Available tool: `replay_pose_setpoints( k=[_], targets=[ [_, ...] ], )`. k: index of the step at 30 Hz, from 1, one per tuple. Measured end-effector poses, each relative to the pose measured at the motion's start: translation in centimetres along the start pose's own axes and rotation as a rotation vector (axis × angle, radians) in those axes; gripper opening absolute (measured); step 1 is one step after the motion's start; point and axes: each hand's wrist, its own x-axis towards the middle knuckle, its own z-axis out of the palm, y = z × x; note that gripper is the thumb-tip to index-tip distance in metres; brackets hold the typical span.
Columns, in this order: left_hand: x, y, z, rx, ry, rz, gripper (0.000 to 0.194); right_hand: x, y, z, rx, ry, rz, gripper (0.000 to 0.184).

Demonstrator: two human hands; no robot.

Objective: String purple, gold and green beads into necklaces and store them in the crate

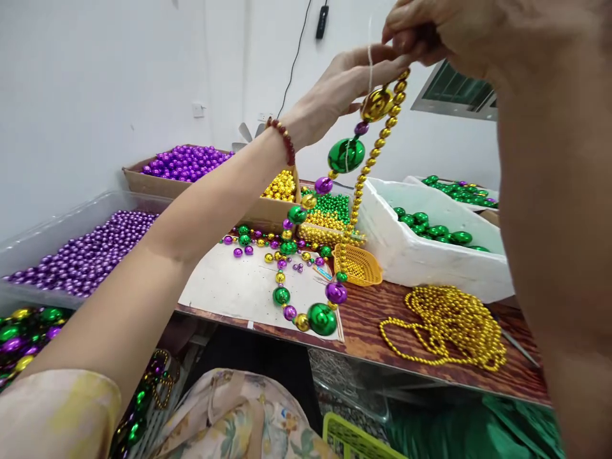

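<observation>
A bead necklace (324,185) was pinched aloft in the fingertips of the left hand (351,76) and right hand (423,32). Below the grip, a wood-grain table (366,312) was partly covered by a white sheet (222,280); beyond it, bead-filled boxes (406,262) were set before a white wall (134,70).

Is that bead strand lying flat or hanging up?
Hanging: the bead strand drops in a long loop beneath the raised left hand and right hand.

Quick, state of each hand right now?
Left hand: fingers extended at the bead necklace's top; grip unclear.
Right hand: fingers closed beside them; what they hold is hidden.
</observation>
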Motion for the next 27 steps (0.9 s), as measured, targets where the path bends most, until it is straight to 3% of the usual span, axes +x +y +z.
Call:
replay_pose_setpoints(
  k=[4, 11, 16, 21, 27],
  targets=[
    [-0.6, -2.3, -0.1, -0.172, -0.015, -0.024, 0.017, -1.4, 0.2, 1.7, -0.026, -0.035, 0.055, 0.017],
    [-3.1, -6.2, 1.5, -0.142, 0.144, -0.294, 0.006, -3.1, 5.1, 3.2, 0.115, -0.127, 0.196, 0.027],
    [-7.3, -10.2, 2.5, -0.241, 0.239, -0.412, 0.007, -6.5, 9.2, 6.7, 0.181, -0.214, 0.408, 0.030],
    [-12.5, -14.4, 2.5, -0.404, 0.237, -0.638, 0.010, -10.8, 14.4, 11.2, 0.324, -0.263, 0.500, 0.024],
    [-17.7, -18.3, 2.0, -0.428, 0.309, -0.696, 0.011, -15.0, 17.7, 16.3, 0.383, -0.356, 0.592, 0.029]
  ],
)
